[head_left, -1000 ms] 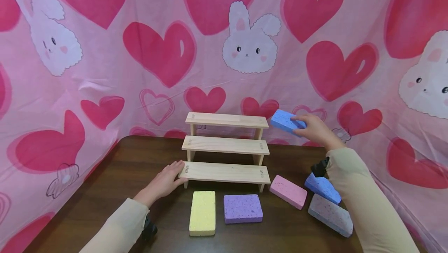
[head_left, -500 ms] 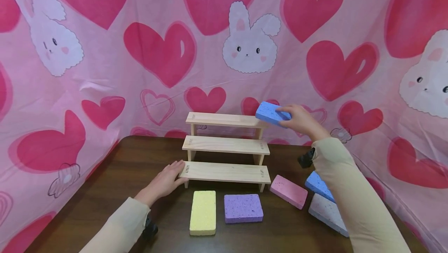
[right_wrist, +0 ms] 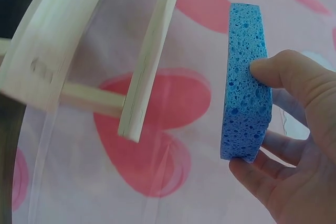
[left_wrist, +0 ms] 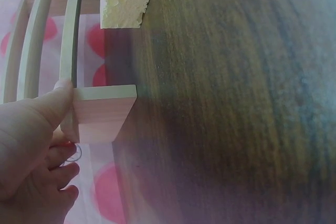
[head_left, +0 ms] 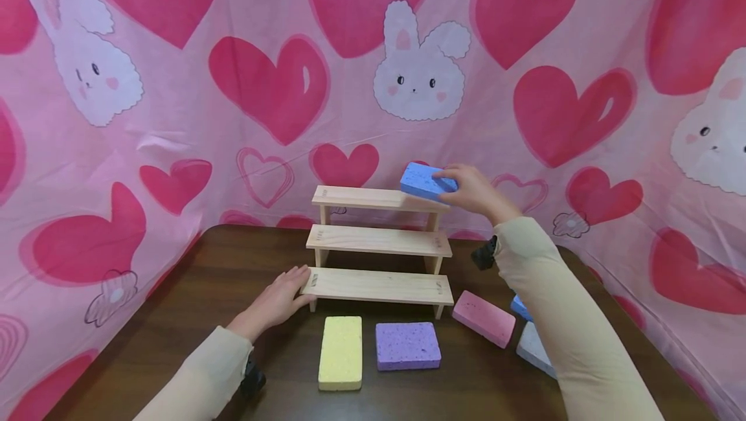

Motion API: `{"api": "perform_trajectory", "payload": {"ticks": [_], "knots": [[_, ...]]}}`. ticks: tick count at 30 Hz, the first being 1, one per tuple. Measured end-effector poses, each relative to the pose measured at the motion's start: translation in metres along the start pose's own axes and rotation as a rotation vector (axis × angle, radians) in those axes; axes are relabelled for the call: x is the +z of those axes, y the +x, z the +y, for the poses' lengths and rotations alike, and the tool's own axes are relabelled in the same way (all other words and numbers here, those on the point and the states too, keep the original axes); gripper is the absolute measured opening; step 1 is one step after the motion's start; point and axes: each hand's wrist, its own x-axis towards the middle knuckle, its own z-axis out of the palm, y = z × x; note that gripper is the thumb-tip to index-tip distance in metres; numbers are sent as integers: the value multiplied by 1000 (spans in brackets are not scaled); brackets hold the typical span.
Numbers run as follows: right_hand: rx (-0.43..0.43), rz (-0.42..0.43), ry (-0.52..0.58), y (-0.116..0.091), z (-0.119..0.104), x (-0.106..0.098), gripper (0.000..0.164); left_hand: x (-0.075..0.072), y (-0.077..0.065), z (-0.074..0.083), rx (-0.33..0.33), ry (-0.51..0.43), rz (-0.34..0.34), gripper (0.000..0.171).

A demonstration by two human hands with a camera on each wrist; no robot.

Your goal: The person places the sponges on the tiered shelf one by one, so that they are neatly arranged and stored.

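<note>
A three-tier wooden stand (head_left: 379, 284) is upright on the table. My left hand (head_left: 278, 301) holds the left end of its lowest step; in the left wrist view the thumb lies on the board's edge and the other fingers are curled by its end. My right hand (head_left: 474, 193) grips a blue sponge (head_left: 421, 180) between thumb and fingers, above the right end of the top step. In the right wrist view the sponge (right_wrist: 244, 77) is apart from the wood. A yellow sponge (head_left: 340, 353), a purple sponge (head_left: 408, 346) and a pink sponge (head_left: 484, 318) lie before the stand.
At the right, another blue sponge (head_left: 520, 307) and a grey sponge (head_left: 533, 350) are partly hidden by my right sleeve (head_left: 553, 304). A pink cloth (head_left: 350, 103) with hearts and rabbits hangs behind the dark wooden table (head_left: 215, 278).
My right hand has carried the blue sponge leftward and slightly up, from beside the stand to over the top step's right end. The left hand stays where it was.
</note>
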Motion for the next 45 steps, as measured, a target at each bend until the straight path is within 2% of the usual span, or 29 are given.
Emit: {"api": "perform_trajectory", "payload": {"ticks": [16, 24, 42, 45], "knots": [[-13, -18, 43, 22, -22, 16, 49, 0, 1, 2, -12, -5, -5, 64], [-62, -4, 64, 31, -30, 26, 48, 0, 1, 1, -15, 0, -6, 64], [-22, -6, 155, 42, -44, 55, 50, -1, -1, 3, -22, -12, -15, 64], [-44, -4, 149, 46, -47, 63, 49, -1, -1, 3, -24, -12, -15, 64]]}}
